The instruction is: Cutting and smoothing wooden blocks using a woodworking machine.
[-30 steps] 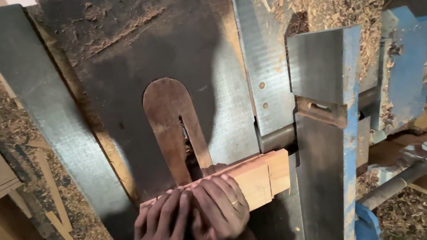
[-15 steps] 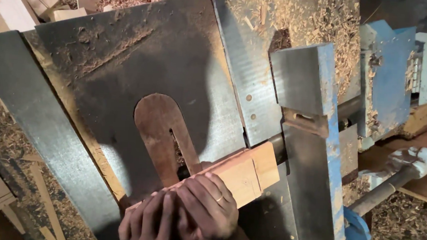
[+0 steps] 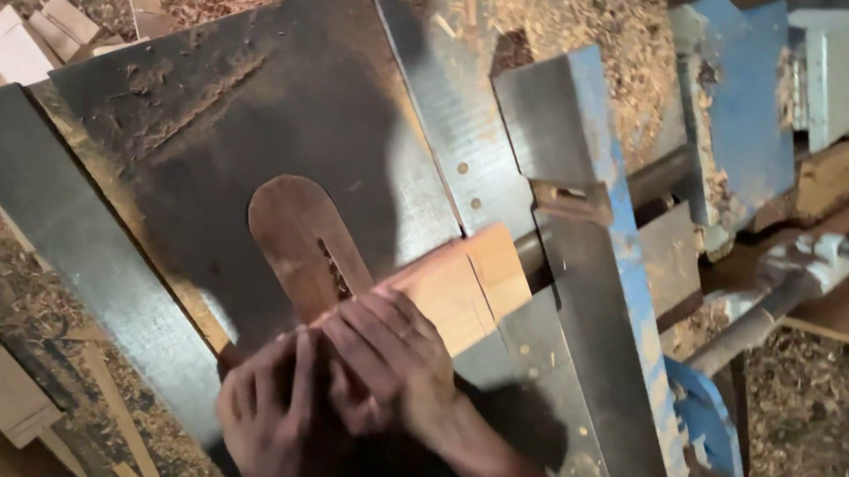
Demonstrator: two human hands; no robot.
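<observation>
Both hands are pressing flat on a pale rectangular wooden block (image 3: 461, 289), which is lying on the dark metal saw table (image 3: 254, 117) just beside the rusty oval throat plate (image 3: 290, 234). The right hand (image 3: 386, 360) is covering the block's near end with spread fingers, no closed grip. The left hand (image 3: 268, 412) is lying open, touching the right. A blue-edged steel fence (image 3: 591, 280) is standing just beyond the block, away from the plate.

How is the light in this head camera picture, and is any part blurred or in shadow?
Head view: warm, dim light; a dull sheen on the steel saw table; the left hand and right hand lie in shadow and look slightly soft; the wooden block is brighter; the picture's corners are dark.
</observation>
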